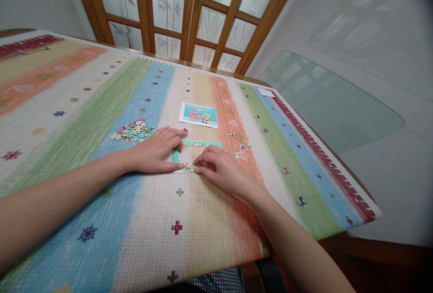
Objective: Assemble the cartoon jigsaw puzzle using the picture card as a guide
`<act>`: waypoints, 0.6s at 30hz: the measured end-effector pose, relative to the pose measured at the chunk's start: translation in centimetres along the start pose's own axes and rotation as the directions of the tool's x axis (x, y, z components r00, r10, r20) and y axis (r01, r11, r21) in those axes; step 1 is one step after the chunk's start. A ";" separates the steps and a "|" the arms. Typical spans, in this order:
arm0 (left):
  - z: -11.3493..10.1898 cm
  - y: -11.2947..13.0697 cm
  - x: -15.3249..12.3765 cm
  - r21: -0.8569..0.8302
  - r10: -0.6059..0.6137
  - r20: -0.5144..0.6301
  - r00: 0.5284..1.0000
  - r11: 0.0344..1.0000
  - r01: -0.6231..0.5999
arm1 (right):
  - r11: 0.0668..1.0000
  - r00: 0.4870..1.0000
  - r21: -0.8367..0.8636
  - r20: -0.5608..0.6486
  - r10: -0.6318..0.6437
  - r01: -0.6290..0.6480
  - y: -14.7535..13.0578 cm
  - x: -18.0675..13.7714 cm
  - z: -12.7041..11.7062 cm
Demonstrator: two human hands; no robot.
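Observation:
A partly joined jigsaw frame [189,146] with a teal border lies on the striped tablecloth [135,220]. My left hand [155,151] rests flat on the cloth at the frame's left side, fingers stretched out and touching its left edge. My right hand [219,169] lies at the frame's lower right, fingertips bent and pressing on the bottom strip of pieces [185,168]. Left of my left hand sits a heap of loose puzzle pieces [132,131]. A small cartoon reference picture [199,115] lies just beyond the frame.
The table's right edge [324,148] runs diagonally with pale floor beyond it. A glass tabletop [324,99] stands to the right. Wooden-framed frosted doors [189,13] are behind the table. A small white label [266,92] lies near the far right corner.

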State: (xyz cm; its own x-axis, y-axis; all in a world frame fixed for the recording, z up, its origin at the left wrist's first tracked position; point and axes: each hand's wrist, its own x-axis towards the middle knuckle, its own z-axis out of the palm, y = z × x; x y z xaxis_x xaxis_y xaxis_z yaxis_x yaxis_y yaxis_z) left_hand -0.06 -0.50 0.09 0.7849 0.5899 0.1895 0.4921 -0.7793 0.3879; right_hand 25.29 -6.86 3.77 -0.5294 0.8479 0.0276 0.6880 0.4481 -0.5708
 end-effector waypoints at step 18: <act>0.0 0.1 0.0 -0.018 -0.003 -0.007 1.000 1.000 0.003 | 0.999 0.999 0.039 0.042 -0.007 0.006 0.1 0.1 0.1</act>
State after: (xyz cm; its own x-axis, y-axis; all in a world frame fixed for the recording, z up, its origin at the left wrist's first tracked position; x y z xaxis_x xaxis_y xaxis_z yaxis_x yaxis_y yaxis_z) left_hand -0.03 -0.55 0.15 0.7809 0.5935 0.1946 0.4872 -0.7738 0.4047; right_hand 25.28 -6.76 3.65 -0.5549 0.8319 -0.0030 0.6653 0.4417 -0.6019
